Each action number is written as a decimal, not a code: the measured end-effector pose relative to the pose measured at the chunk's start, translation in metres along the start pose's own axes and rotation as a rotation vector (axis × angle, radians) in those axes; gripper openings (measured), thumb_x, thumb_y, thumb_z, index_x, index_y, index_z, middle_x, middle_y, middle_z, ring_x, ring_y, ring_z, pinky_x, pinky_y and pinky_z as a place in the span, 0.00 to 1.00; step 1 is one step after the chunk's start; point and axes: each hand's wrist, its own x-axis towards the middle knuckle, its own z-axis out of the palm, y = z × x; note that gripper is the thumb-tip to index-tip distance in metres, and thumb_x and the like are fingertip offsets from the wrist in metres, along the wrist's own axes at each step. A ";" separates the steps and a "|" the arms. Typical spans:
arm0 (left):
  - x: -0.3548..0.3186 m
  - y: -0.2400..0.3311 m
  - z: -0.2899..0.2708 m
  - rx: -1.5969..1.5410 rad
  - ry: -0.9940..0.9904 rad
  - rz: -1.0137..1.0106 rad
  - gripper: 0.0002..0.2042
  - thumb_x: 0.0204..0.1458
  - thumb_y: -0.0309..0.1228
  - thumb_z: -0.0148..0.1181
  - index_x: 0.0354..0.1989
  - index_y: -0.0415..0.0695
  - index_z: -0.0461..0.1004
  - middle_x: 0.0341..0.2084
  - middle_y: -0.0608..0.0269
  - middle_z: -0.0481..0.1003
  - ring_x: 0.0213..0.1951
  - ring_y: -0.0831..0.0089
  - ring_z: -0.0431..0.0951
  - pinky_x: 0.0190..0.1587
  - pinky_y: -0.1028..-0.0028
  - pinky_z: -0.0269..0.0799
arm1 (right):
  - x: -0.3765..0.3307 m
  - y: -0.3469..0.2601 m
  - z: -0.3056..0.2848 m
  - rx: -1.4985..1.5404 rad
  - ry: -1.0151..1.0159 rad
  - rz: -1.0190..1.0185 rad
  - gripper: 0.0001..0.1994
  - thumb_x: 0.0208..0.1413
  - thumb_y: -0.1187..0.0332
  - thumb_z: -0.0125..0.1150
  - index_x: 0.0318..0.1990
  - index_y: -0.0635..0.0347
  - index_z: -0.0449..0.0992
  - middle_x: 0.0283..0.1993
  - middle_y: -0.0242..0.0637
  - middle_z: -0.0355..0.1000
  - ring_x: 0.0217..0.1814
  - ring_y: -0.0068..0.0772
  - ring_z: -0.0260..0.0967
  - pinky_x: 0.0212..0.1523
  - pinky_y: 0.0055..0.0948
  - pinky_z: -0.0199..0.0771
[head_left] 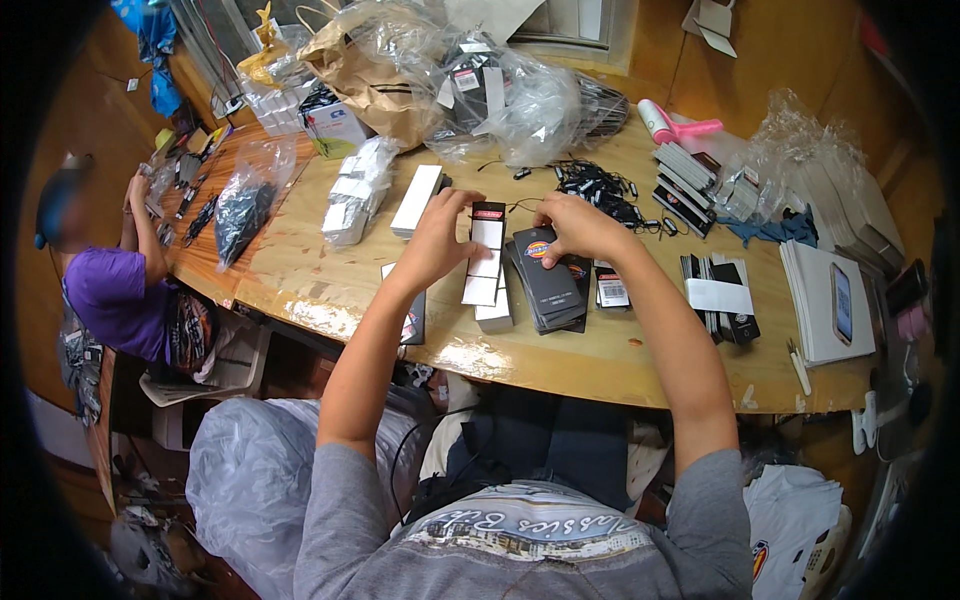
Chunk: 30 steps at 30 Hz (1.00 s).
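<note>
My left hand [440, 243] is closed on a narrow white label tag [485, 262] with a black and red top end, held upright over a stack of similar white tags [494, 318]. My right hand [582, 230] is closed at the upper corner of a black hang tag [550, 288], its thumb on the front. More black tags lie fanned beneath that one. A thin dark cord [522, 203] arches between the white tag's top and my right fingertips. Just past my right hand lies a tangled heap of black cords [603, 190].
A white box-like stack [417, 196] stands beyond my left hand. To the right are a paper-banded tag bundle [722, 295], a white pad with a phone [842, 305] and a small cutter [798, 368]. Plastic bags [540, 115] crowd the back. A person in purple [120, 300] sits at left.
</note>
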 end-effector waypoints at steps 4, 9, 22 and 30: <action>0.004 0.008 0.004 -0.558 0.166 -0.236 0.22 0.32 0.19 0.61 0.40 0.40 0.63 0.24 0.67 0.67 0.28 0.79 0.70 0.28 0.81 0.64 | 0.004 0.009 0.001 0.254 0.068 0.128 0.20 0.21 0.73 0.70 0.28 0.65 0.71 0.28 0.41 0.70 0.31 0.35 0.67 0.33 0.27 0.66; 0.006 0.032 -0.008 -0.762 0.280 -0.370 0.10 0.45 0.21 0.52 0.37 0.34 0.65 0.24 0.61 0.73 0.24 0.83 0.70 0.24 0.84 0.64 | 0.010 0.022 0.006 0.353 0.235 0.106 0.16 0.24 0.75 0.68 0.27 0.66 0.71 0.22 0.34 0.68 0.25 0.24 0.65 0.27 0.23 0.65; 0.000 0.090 0.025 -0.881 0.254 -0.208 0.10 0.47 0.22 0.50 0.38 0.33 0.66 0.28 0.61 0.73 0.28 0.81 0.72 0.31 0.85 0.67 | -0.042 -0.033 -0.051 0.624 0.470 -0.005 0.03 0.41 0.77 0.57 0.26 0.65 0.72 0.20 0.28 0.68 0.19 0.13 0.60 0.20 0.13 0.61; -0.012 0.091 0.042 -0.905 0.330 -0.201 0.08 0.46 0.22 0.52 0.34 0.33 0.66 0.27 0.59 0.73 0.30 0.82 0.71 0.32 0.84 0.66 | -0.097 0.027 -0.016 0.239 0.260 0.141 0.16 0.30 0.74 0.66 0.32 0.65 0.71 0.23 0.29 0.67 0.21 0.20 0.62 0.22 0.20 0.62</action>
